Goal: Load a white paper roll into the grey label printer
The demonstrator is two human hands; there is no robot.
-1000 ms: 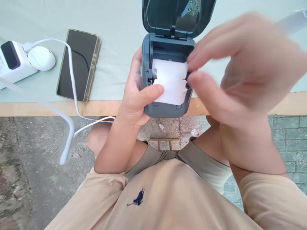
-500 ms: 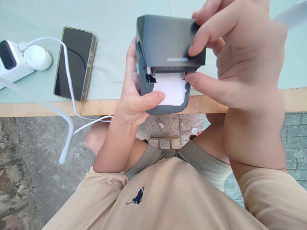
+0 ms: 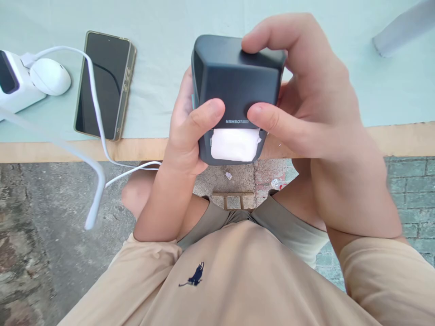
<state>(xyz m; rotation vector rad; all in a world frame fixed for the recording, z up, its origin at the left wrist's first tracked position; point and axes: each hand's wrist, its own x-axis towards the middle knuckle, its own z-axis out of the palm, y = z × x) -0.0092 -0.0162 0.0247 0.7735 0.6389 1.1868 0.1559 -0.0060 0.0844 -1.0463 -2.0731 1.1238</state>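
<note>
Between both hands, above the table's near edge, is a dark label printer marked NIIMBOT, its lid down. A strip of white label paper with a torn right edge sticks out under the lid's front edge. My left hand wraps the printer's left side, its thumb pressing on the lid front. My right hand grips from the right, with the thumb on the lid near the lettering and the index finger on top. Its other fingers are mostly hidden behind the printer.
A phone lies at the left under a white cable. Beside it are a white power strip with a small display and a white rounded case. A pale roll lies at the far right. Paper scraps lie on the floor.
The printer's lid has swung from raised to down, covering the paper slot. My left thumb has moved from the paper onto the lid. My right fingers have shifted to the lid's top and front.
</note>
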